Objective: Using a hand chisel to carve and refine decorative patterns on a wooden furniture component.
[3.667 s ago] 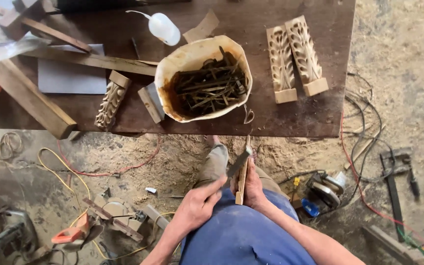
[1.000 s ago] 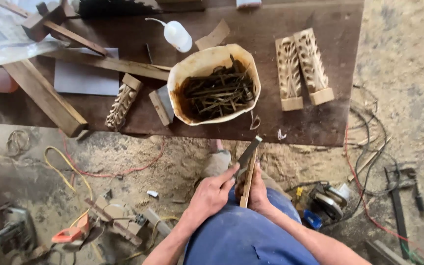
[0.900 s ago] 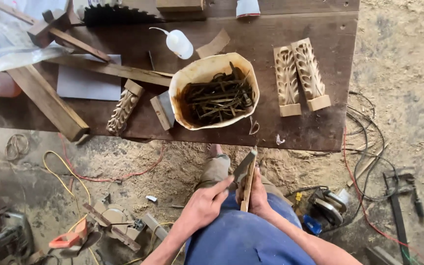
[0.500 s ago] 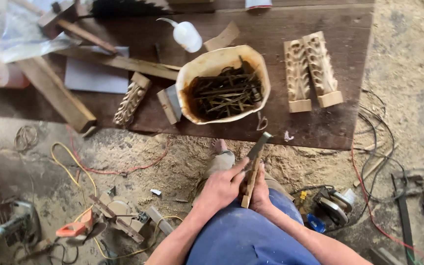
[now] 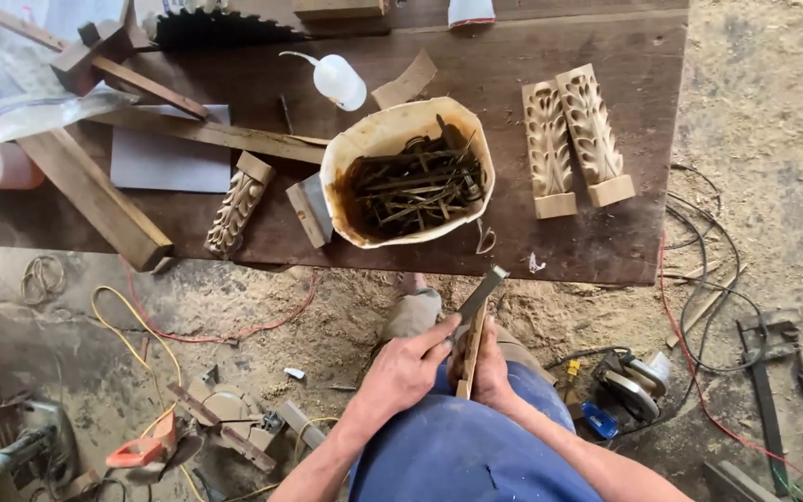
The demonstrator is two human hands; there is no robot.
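Observation:
Low in the head view, my left hand (image 5: 406,370) grips a flat metal tool (image 5: 479,294) whose tip points up toward the table edge. My right hand (image 5: 489,367) holds a narrow strip of wood (image 5: 470,354) on edge, upright against my lap. The tool lies along that strip. Straight above them on the dark wooden table (image 5: 606,242) stands a cut-open cream container (image 5: 357,153) full of dark metal chisels (image 5: 413,182).
Two carved wooden pieces (image 5: 572,138) lie to the right of the container, a third (image 5: 237,205) to its left. A white squeeze bottle (image 5: 337,80), planks (image 5: 95,195) and a saw blade (image 5: 211,28) crowd the table's left. Power tools (image 5: 632,383) and cables (image 5: 699,307) lie on the sawdust floor.
The view has shifted a little. Both hands have stayed at my lap with the tool and the wood strip, and the tool's tip has tilted slightly to the right.

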